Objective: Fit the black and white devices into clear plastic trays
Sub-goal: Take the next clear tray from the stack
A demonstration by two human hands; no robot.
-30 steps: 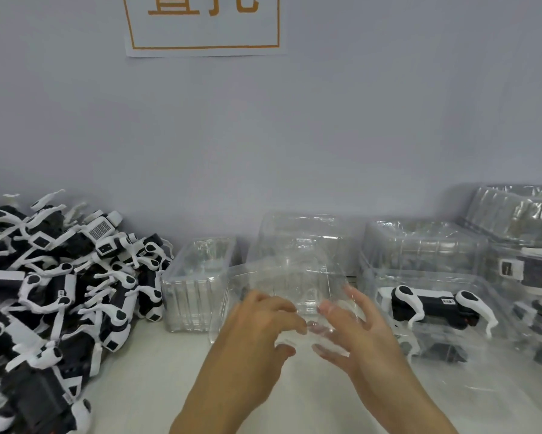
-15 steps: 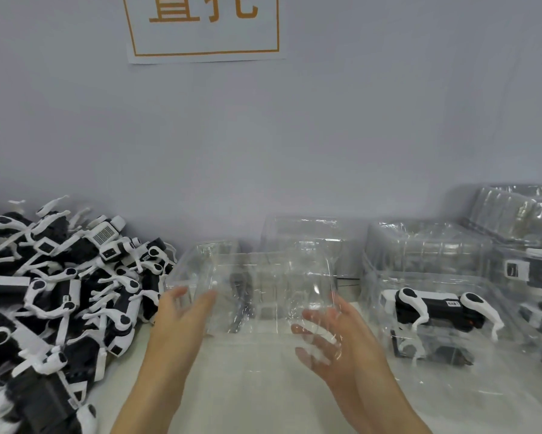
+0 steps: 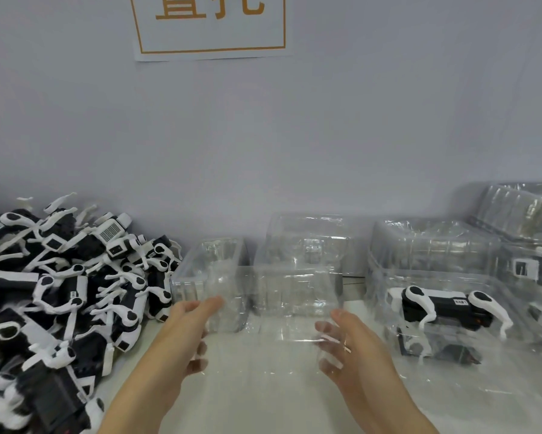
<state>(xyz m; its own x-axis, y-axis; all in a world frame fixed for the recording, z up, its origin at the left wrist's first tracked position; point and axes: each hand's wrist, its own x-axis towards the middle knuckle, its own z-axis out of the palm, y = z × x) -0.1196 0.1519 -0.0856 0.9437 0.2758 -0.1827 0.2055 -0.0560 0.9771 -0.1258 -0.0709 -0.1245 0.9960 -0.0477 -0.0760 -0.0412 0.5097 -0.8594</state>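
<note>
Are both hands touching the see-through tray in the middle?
Touching. The head view shows the left hand and right hand against opposite ends of the clear tray, with some fingers seen through the plastic.

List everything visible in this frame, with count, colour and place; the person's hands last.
Loose devices: a heap, too tangled to count, black and white, left.
Held tray: one, clear, centre, between both hands.
Tray stacks: several, clear, along the wall.
Packed device: one, black and white, inside a clear tray at right.
Sign: one, white with orange print, on the wall.
Table: white.
Left hand: at the tray's left side.
Right hand: at its right side.
</note>
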